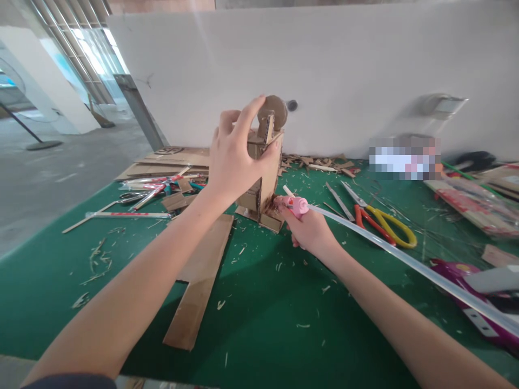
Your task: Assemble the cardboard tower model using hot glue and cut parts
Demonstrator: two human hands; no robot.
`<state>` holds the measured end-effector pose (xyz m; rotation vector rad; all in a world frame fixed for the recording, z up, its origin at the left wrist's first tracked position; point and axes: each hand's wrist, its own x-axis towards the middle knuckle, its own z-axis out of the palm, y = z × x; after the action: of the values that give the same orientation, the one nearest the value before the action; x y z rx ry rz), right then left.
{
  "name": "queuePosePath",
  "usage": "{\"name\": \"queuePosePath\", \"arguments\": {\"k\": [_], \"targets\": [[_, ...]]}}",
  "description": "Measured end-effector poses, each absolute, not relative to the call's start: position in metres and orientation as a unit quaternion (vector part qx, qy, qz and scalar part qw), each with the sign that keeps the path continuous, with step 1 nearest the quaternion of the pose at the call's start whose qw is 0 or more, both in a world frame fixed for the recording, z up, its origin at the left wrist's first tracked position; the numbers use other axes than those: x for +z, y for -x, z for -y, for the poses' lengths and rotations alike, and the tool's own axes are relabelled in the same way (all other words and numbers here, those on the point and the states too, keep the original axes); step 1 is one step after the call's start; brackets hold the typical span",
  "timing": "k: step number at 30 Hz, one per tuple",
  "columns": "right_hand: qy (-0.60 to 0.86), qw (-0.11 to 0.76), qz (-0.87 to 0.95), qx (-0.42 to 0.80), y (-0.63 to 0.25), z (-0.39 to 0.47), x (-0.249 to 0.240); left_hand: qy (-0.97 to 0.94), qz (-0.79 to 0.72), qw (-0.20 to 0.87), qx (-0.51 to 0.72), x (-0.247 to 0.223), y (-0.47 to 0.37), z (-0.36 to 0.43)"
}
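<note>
In the head view, the fingers of your left hand (234, 162) grasp the cardboard model (267, 186) upright near the far edge of the desk (263, 313). Your right hand (311, 231) is clenched around the pink glue gun (298, 206), beside the model.

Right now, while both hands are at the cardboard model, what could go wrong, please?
The cardboard model, held near its top by the left hand, might shift if that hold slackens. The long translucent stick behind the pink glue gun in the right hand could perhaps catch on the scissors, which it crosses in this view.
</note>
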<state>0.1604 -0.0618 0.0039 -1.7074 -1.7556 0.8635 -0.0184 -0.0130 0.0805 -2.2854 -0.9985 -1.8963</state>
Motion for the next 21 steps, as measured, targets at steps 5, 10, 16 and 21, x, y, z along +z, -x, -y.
{"name": "queuePosePath", "arguments": {"k": [5,10,16,21], "targets": [[0.617,0.293,0.663,0.306,-0.162,0.064,0.007,0.734,0.299,0.020,-0.609,0.079,0.019,0.012],[0.607,0.334,0.651,0.309,-0.165,0.069,0.013,0.745,0.308,0.048,-0.589,0.079,0.020,0.011],[0.604,0.377,0.659,0.243,-0.185,0.066,0.022,0.753,0.342,0.061,-0.559,0.080,0.023,0.007],[0.625,0.455,0.606,0.190,-0.211,0.041,0.019,0.772,0.331,0.080,-0.537,0.084,0.029,0.003]]}}
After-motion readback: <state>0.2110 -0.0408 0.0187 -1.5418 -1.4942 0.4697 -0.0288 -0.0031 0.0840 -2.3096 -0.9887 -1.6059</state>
